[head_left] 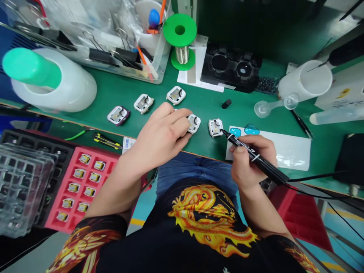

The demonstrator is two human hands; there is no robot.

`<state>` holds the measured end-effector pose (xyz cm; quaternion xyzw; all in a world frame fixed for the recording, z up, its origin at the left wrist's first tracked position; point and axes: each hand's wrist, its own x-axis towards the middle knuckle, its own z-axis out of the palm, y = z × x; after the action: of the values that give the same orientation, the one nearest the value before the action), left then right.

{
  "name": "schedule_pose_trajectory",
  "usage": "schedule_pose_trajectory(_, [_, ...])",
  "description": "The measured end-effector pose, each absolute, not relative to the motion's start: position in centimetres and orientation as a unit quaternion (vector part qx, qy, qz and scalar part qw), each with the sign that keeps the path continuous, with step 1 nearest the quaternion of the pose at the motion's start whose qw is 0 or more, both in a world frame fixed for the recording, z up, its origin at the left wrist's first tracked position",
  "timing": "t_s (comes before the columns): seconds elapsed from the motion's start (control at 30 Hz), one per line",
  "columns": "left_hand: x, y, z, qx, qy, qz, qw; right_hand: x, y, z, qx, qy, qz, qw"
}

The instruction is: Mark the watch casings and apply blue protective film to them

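Watch casing [215, 127], right of frame centre: black marker [251, 153], pinched in right hand [244, 168], points at its right edge. Left hand [166, 132] curled over second casing [194, 123]; grip unclear. Three casings [176, 95] further left, untouched; finished marks indiscernible.

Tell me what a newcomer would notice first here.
Likely the orange dragon print on the black shirt, bottom centre. Next, the right hand holds a black marker, its tip at the rightmost white case, while the left hand covers part of another case. Beyond, a bright green spool stands on the bench.
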<state>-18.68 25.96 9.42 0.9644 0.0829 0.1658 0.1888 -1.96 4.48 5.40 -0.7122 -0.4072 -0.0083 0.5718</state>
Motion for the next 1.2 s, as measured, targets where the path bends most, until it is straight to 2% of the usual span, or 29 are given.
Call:
schedule_pose_trajectory(0.23, [-19.6, 23.0, 9.2, 0.970, 0.084, 0.166, 0.159, -2.1, 4.5, 5.9, -0.712, -0.409, 0.004, 0.571])
schedule_pose_trajectory(0.37, [-19.8, 22.5, 8.9, 0.954, 0.096, 0.199, 0.201, -2.1, 4.5, 6.3, -0.721, -0.414, 0.013, 0.555])
schedule_pose_trajectory(0.77, [-19.7, 22.5, 8.4, 0.954, 0.060, 0.151, 0.250, -2.2, 4.4, 6.1, -0.714, -0.426, 0.021, 0.556])
schedule_pose_trajectory(1.0, [-19.8, 20.6, 7.1, 0.919, 0.110, 0.238, 0.294, -2.4, 4.8, 6.6, -0.716, -0.472, 0.012, 0.514])
schedule_pose_trajectory(1.2, [-19.4, 20.6, 6.5, 0.917, 0.118, 0.251, 0.287, -2.5, 5.0, 7.0, -0.705, -0.496, 0.013, 0.507])
